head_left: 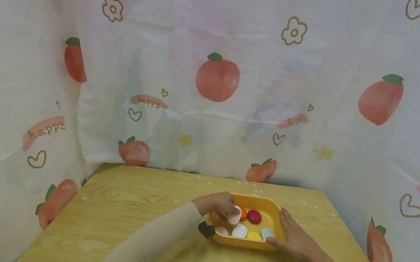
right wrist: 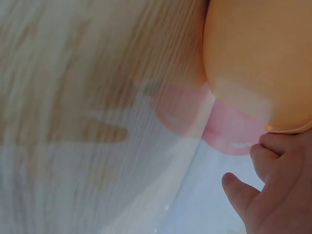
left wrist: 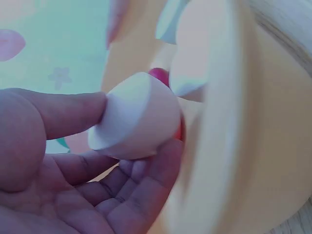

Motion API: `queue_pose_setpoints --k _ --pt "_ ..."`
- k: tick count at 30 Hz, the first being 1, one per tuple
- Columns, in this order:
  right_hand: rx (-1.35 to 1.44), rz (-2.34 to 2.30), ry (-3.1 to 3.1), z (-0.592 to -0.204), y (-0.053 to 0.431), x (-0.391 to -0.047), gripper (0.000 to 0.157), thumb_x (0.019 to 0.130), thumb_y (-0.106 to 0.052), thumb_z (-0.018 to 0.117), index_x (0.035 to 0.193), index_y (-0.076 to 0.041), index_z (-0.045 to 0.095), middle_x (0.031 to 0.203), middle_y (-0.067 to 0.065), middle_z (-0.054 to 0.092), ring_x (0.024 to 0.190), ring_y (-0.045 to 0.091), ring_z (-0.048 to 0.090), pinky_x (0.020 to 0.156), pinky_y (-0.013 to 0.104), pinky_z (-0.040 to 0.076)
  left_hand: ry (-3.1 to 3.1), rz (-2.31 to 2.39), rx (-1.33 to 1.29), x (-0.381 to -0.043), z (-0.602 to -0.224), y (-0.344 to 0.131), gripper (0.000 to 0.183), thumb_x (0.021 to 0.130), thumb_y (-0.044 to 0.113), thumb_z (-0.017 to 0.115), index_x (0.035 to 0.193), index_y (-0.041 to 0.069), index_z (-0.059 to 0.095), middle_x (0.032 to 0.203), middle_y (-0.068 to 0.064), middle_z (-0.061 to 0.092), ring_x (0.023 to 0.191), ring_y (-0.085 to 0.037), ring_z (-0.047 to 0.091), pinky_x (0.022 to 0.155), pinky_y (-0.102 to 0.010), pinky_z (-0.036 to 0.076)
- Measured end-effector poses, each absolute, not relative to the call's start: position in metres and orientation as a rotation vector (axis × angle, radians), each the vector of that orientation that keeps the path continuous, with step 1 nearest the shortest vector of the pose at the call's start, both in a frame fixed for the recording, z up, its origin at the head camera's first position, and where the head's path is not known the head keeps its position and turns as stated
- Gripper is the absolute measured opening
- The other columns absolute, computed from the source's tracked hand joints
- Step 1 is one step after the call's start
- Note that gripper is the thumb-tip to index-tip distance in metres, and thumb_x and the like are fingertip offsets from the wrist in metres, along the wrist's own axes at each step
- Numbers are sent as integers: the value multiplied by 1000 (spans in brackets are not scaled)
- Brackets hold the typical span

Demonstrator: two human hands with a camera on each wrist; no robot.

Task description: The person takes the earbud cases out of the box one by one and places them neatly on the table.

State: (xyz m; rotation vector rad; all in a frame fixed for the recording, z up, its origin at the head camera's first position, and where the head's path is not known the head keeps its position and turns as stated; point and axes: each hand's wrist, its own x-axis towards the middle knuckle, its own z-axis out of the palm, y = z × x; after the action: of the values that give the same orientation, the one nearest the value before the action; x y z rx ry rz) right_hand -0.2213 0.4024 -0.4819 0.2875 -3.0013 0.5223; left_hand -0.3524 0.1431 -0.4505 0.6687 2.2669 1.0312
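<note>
In the head view my left hand (head_left: 220, 204) reaches over the left side of a yellow tray (head_left: 242, 243). Its thumb and fingers pinch a pale pink rounded block (head_left: 234, 216), whose flat white face and rounded edge show in the left wrist view. Inside the tray lie an orange piece (head_left: 244, 213), a dark red piece (head_left: 254, 216), a white piece (head_left: 239, 231), a yellow piece (head_left: 254, 236), a mint piece (head_left: 267, 233) and another pale pink piece (head_left: 221, 230). My right hand (head_left: 299, 243) rests against the tray's right side, fingers straight along the rim, thumb over the near edge.
The tray stands on a wood-grain table (head_left: 134, 199). Small white flecks (head_left: 257, 192) are scattered behind it. A fruit-printed curtain (head_left: 210, 127) hangs along the back and both sides of the table.
</note>
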Motion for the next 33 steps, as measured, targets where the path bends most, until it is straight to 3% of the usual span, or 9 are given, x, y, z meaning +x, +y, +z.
queue_pose_setpoints --k 5,33 --pt "291 474 -2999 -480 401 -224 100 90 -58 58 145 17 22 154 32 14 138 50 19 107 66 23 2182 1214 645 -358 -450 136 20 91 21 68 84 2 69 84 -6 65 74 -22 63 69 -41 59" --pt "301 529 -2999 -480 400 -222 100 89 -56 60 145 18 22 153 34 14 138 51 18 106 66 24 1882 1662 502 -355 -452 102 22 92 21 70 93 0 62 81 -8 66 71 -17 64 68 -37 59"
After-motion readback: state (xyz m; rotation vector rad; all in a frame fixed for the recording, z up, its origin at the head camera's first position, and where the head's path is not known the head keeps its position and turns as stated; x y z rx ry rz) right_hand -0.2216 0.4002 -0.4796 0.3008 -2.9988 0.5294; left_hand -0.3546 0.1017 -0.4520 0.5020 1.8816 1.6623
